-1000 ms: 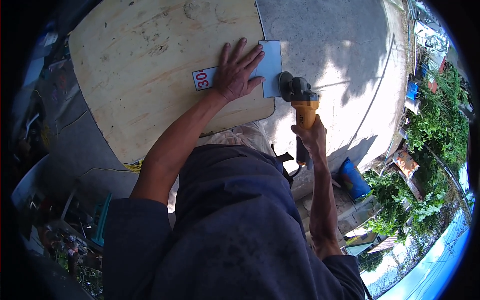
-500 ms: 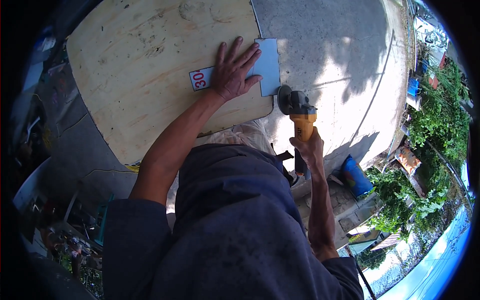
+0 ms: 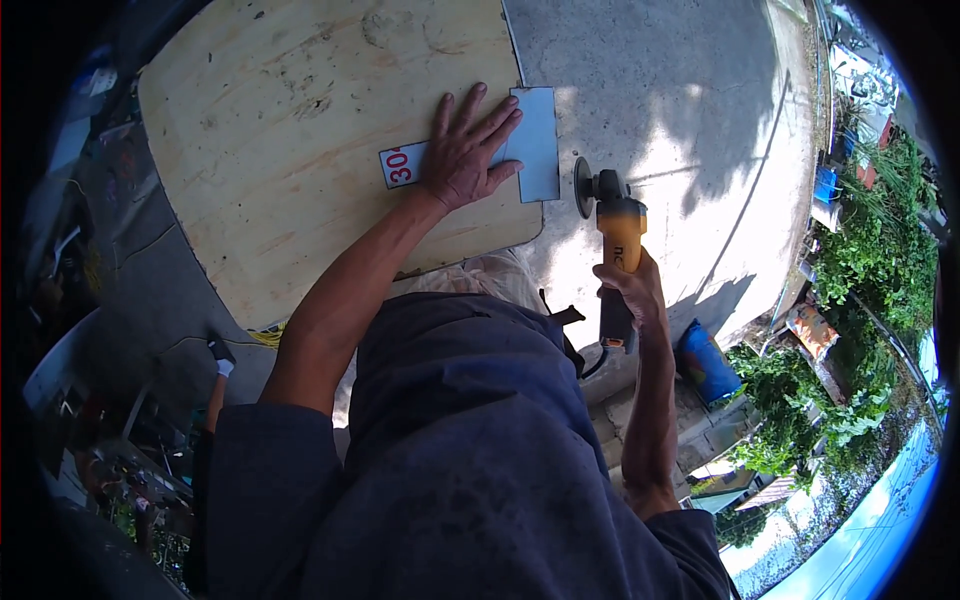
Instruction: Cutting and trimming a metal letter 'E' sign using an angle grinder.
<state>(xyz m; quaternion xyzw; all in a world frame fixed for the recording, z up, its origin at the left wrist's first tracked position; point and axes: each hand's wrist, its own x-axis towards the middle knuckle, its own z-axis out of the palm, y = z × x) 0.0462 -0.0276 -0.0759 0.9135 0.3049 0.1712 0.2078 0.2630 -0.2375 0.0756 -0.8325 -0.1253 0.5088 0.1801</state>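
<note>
My left hand (image 3: 465, 155) lies open, fingers spread, pressing over a narrow pale strip with red printing (image 3: 398, 163) and the adjoining white-grey rectangular piece (image 3: 538, 145). Both pieces sit near the right edge of a worn plywood board (image 3: 250, 170); the larger piece reaches just past it. In my right hand (image 3: 635, 285) is a yellow-and-black angle grinder (image 3: 620, 235), held by its body with the cord hanging below. Its disc (image 3: 582, 185) is tilted nearly on edge, a short gap to the right of the piece.
Sunlit, shadowed concrete (image 3: 660, 90) lies beyond the board. A blue drum-like object (image 3: 708, 365), plants (image 3: 870, 250) and an orange sack (image 3: 810, 330) line the right side. A yellow cord (image 3: 263, 338) lies lower left, near another person's shoe and leg (image 3: 222, 360). Dark clutter fills the far left.
The grinder first dropped a little, then moved right, away from the piece. My left hand stays spread on the pieces. Another person's foot and leg have appeared at lower left.
</note>
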